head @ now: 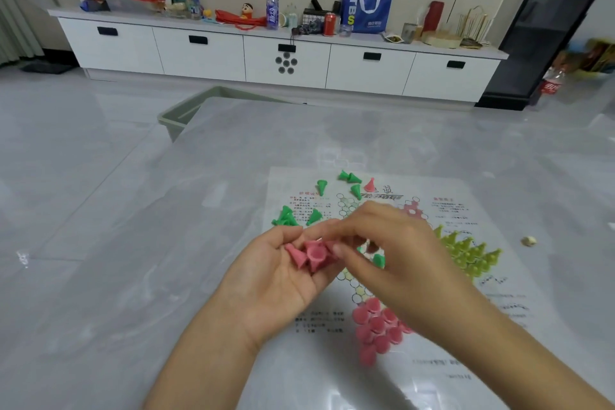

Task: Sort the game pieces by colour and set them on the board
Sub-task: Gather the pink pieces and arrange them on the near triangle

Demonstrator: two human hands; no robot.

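Pink cone pieces [311, 256] are lying in the cupped left hand [283, 280], its grip loosely curling round them, while the right hand [382, 243] is reaching in, fingertips [337, 248] pinching at one. Both hands are hovering over the paper board [499, 326] on the grey bench [133, 276]. Pink pieces [376, 326] and yellow pieces [469, 253] are standing in their corners; green pieces [289, 216] are lying scattered at the far edge. Tilting the left palm could be spilling cones onto the set rows, toppling them.

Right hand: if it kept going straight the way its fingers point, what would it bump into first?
Most likely the pink pieces cupped in the left hand; the right hand reaches leftward onto them, though depth is unclear.
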